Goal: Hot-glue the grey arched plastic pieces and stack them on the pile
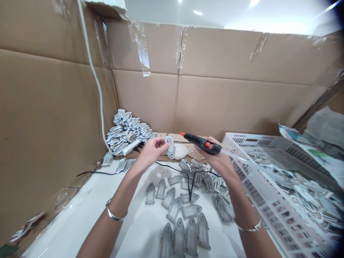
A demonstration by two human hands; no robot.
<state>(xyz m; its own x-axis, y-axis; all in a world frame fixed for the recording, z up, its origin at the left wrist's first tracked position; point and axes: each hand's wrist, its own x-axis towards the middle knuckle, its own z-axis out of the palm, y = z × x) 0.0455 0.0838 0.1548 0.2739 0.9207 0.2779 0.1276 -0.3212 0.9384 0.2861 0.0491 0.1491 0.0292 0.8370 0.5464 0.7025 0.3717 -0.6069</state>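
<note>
Since taped cardboard walls point(147, 100) box me in, everything sits close. A white bench point(80, 218) runs out below me, and a white slotted plastic crate point(268, 168) on my right is heaped with flat printed pieces. At the back, a heap of grey arched pieces point(126, 130) sits beside a white plug block point(131, 147), whose exact type I can't tell. Looser rows of grey arched pieces point(174, 215) cover the bench, with a black cord point(191, 186) lying across some of them. A round white object point(181, 151) sits just behind my hands.

My left grip point(150, 152) is nearly closed, pinching one grey arched piece point(169, 147) upright in the air above the bench. My right grip point(215, 157) is wrapped closed around a black hot glue gun point(201, 142), its orange-tipped nozzle point(183, 134) pointing left, near the held piece but not touching it. A clear glue stick point(236, 154) seems to trail from the gun's rear.

Risk: if the gun is hot, the nozzle this near my left fingers could burn them. A snagged cord could also drag the gun or scatter the rows.
</note>
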